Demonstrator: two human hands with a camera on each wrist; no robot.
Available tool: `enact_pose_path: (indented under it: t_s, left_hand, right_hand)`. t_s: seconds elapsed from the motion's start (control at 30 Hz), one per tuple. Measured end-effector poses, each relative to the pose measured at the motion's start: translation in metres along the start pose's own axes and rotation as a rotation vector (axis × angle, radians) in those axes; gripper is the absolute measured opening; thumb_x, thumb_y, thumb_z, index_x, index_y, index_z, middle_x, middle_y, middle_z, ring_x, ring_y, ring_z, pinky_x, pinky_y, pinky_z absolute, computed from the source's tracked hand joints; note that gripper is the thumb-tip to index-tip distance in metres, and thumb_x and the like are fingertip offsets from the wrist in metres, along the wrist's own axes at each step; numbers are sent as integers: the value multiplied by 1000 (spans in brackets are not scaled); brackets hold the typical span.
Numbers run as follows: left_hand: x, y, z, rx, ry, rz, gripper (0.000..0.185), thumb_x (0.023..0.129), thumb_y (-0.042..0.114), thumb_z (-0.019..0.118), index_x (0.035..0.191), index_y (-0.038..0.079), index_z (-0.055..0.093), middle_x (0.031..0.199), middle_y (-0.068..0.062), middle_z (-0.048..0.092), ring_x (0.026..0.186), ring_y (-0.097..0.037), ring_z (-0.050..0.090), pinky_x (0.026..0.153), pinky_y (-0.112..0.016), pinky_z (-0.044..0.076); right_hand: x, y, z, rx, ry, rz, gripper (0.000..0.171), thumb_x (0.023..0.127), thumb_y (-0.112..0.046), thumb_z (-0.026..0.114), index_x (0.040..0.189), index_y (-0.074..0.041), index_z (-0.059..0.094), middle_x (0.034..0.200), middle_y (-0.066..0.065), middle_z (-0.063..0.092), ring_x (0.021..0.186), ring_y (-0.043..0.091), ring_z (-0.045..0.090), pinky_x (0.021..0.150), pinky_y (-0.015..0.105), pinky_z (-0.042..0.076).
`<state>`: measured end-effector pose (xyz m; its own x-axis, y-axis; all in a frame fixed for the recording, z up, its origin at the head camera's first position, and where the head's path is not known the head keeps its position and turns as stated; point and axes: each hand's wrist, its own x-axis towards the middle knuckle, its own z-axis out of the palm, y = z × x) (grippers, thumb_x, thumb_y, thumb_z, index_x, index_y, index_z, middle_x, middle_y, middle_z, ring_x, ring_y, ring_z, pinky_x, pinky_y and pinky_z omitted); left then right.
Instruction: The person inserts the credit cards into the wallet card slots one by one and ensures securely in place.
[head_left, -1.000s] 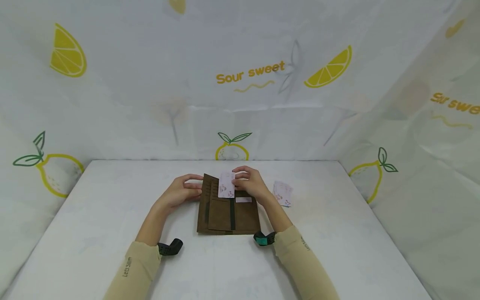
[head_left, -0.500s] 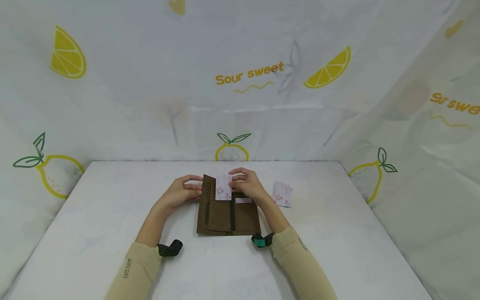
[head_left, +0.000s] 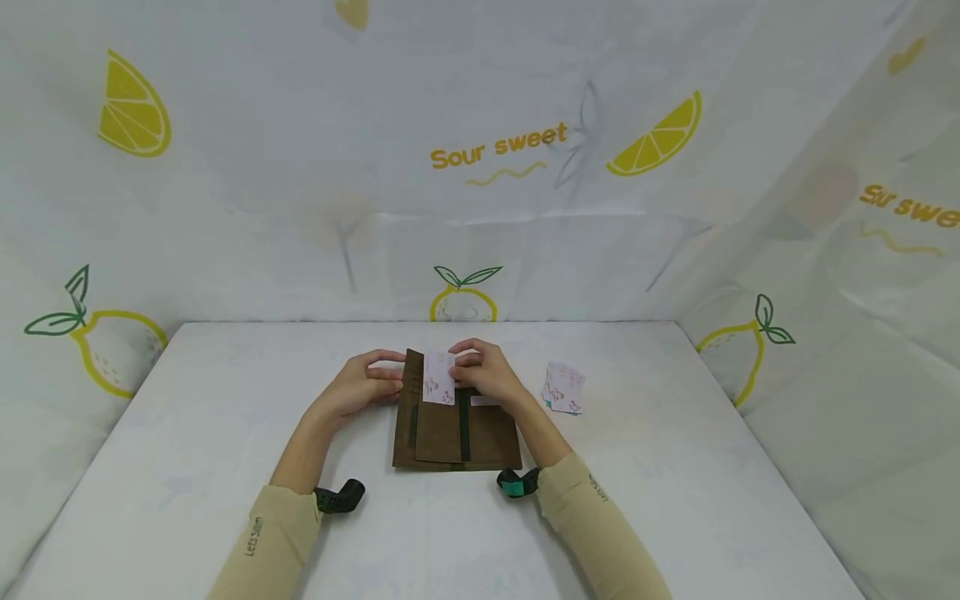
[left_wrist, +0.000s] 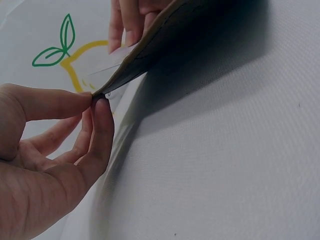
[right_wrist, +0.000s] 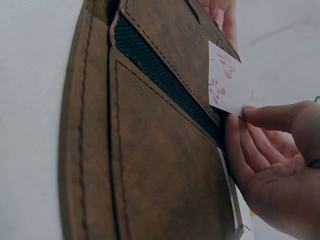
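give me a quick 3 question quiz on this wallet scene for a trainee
1. True or false: the right hand pinches a floral card over the open brown wallet.
2. What does the left hand hold? A) the wallet's left edge B) the spare cards C) nothing
3. Fill in: the stack of spare cards lies on the table to the wallet's ____ side.

Key: 1 true. 2 A: thumb and fingers pinch the edge. 3 right.

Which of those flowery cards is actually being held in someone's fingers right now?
The card over the open brown wallet, pinched by the right hand. The other cards lie untouched in a small pile on the table, off to the right.
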<state>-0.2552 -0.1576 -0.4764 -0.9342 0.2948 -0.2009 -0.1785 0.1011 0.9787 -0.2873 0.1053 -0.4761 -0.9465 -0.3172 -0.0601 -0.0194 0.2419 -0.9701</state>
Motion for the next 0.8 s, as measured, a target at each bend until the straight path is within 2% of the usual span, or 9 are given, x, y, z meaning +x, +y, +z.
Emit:
enact_pose_path:
  t_s: [0.13, 0.33, 0.47, 0.6, 0.8]
  left_hand:
    - [2, -1, 0, 4, 1, -1, 56, 100, -7, 65, 154, -5, 50, 101, -2, 73, 89, -7, 71, 85, -24, 64]
    - [1, -1, 1, 3, 9, 1, 56, 99, -8, 64, 154, -4, 51, 103, -3, 73, 89, -8, 71, 84, -23, 63]
    - [1, -1, 1, 5, 11, 3, 55, 100, -8, 63, 153, -4, 51, 106, -5, 73, 91, -7, 71, 85, -23, 63]
    - [1, -2, 1, 3, 8, 4, 55, 100, -9, 63, 153, -4, 50, 106, -5, 73, 90, -7, 71, 85, -23, 63]
    - [0, -1, 1, 9, 14, 2, 56, 100, -9, 63, 154, -3, 50, 105, -4, 74, 90, -7, 71, 85, -23, 63]
  right_hand:
    - [-1, 0, 0, -45, -10, 9, 33, 100, 4, 69, 133, 6, 64, 112, 28, 77, 82, 12, 75, 82, 33, 68]
    - [-3, -1, -1, -121, -34, 2, 31, 100, 0, 70, 130, 5, 65, 107, 24, 77, 87, 16, 77, 86, 33, 68]
    - [-5, -1, -4, -200, -35, -27, 30, 99, -2, 73, 128, 4, 66, 108, 25, 78, 86, 18, 77, 84, 30, 65]
    - [-5, -1, -6, -268, -22, -49, 29, 97, -5, 77, 124, 4, 69, 107, 23, 78, 85, 14, 72, 79, 23, 57]
    - [-4, 2, -9, -279, -33, -64, 27, 92, -4, 81, 116, 4, 71, 98, 16, 75, 81, 10, 65, 75, 19, 52]
